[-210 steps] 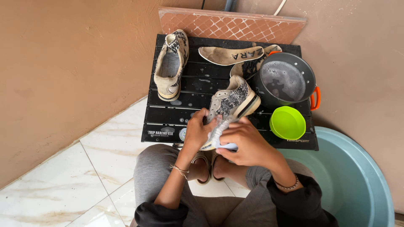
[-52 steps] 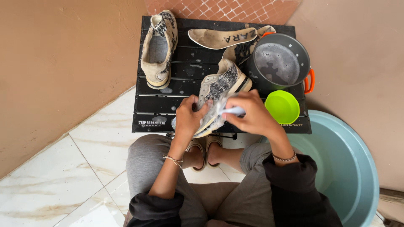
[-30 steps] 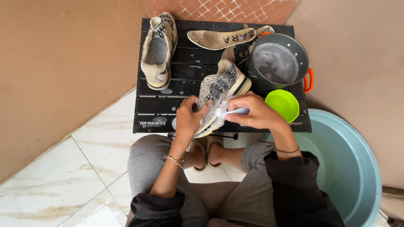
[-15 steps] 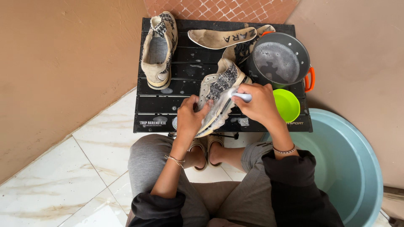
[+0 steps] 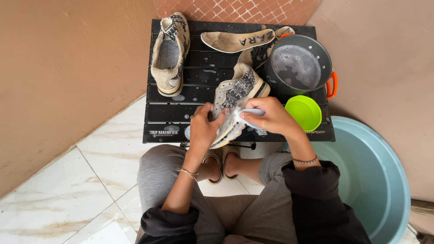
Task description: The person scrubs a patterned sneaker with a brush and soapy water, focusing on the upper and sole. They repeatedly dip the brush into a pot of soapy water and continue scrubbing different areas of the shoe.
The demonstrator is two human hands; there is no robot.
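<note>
1. The left hand (image 5: 204, 129) is wrapped around the near end of a wet, sudsy shoe (image 5: 235, 106), holding it tilted on the front edge of the black worktop (image 5: 167, 122).
2. The right hand (image 5: 266, 118) is closed around a pale brush (image 5: 247, 112), pressed against the shoe's side just beside the left fingers.
3. The shoe looks light and soft in the upper, stiffer at the sole, and likely slippery with foam; the sole edge and heel seem the firmest grip.
4. Right of the right hand sits a green bowl (image 5: 304, 111); beyond it is a grey pot (image 5: 298, 65) of soapy water.
5. Farthest away lie a second shoe (image 5: 169, 52) and an insole (image 5: 237, 40).
</note>
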